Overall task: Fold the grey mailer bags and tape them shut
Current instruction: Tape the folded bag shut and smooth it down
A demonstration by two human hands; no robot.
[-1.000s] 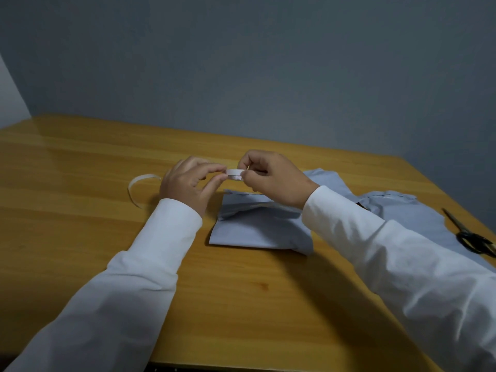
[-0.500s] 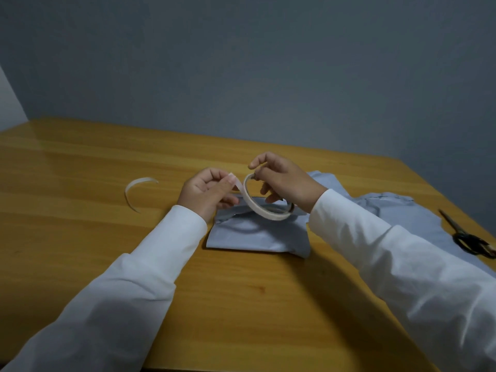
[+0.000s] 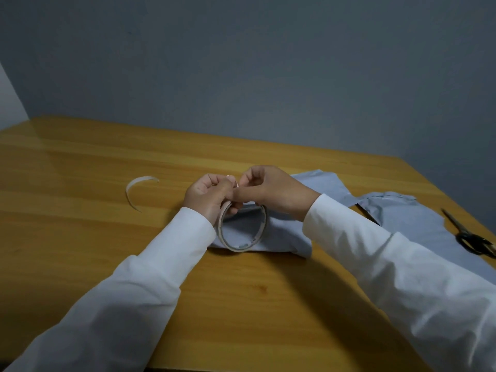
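One tape roll, thin pale ring, held upright over folded grey mailer bag at worktop centre. Left hand fingers curled round roll's rim; right hand pinches tape end at roll's 12 o'clock. Two more grey bags, smooth plastic, flat at 3 o'clock. One curled tape strip at 9 o'clock. One black scissors, far right edge. Wood-grain worktop.
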